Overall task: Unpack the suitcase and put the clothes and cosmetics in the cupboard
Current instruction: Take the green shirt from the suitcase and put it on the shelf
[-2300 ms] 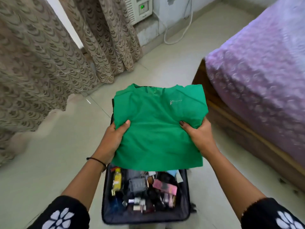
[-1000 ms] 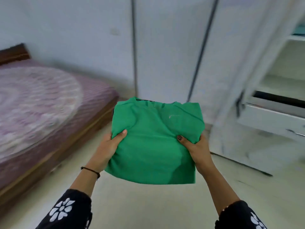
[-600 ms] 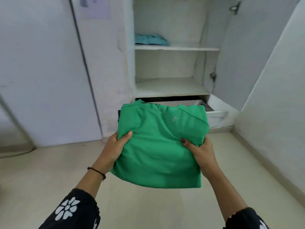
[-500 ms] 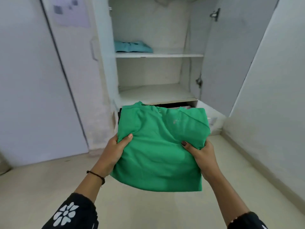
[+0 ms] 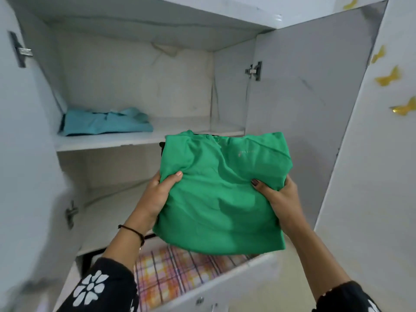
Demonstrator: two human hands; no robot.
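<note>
Open white cupboard (image 5: 135, 82) now close ahead; suitcase gone from view. Left hand (image 5: 157, 195) and right hand (image 5: 280, 195) each pinch folded green fabric T-shirt (image 5: 220, 199) by its sides. Shelving likely next.

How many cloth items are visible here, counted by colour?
Green: 1, the folded shirt held in the left hand and right hand.
Light blue: 1, the folded garment on the upper shelf.
Pink and orange checked: 1, the cloth in the open drawer.
Total: 3
A dark edge behind the shirt is too hidden to count.

Left hand (image 5: 157, 197) and right hand (image 5: 279, 195) both grip, thumbs pressed on top.
</note>
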